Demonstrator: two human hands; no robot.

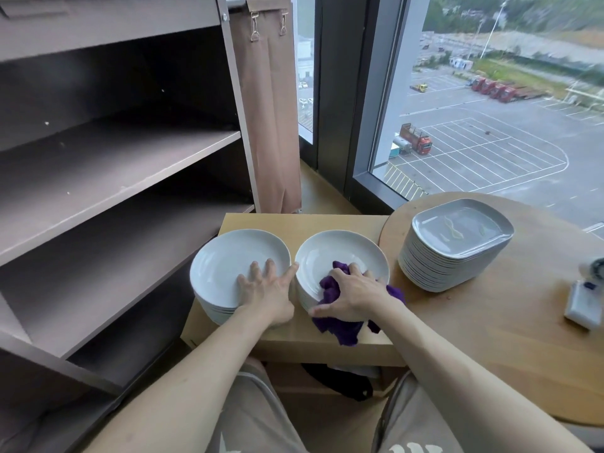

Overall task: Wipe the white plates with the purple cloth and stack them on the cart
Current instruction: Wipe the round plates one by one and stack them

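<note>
I see my left hand flat on the left plate stack, fingers spread. My right hand bunches the purple cloth under curled fingers, inside the right stack on the counter

- white plates: smooth, glossy glaze, catching window light
- purple cloth: soft, fuzzy pile, matt
- low table: pale wood, satin-smooth
- cart shelves: matt grey-brown, lightly speckled
- square plates: shiny, reflective
- metal clips: bright, polished

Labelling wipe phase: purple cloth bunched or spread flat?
Bunched: the purple cloth is crumpled under the right hand on a round white plate.
</note>
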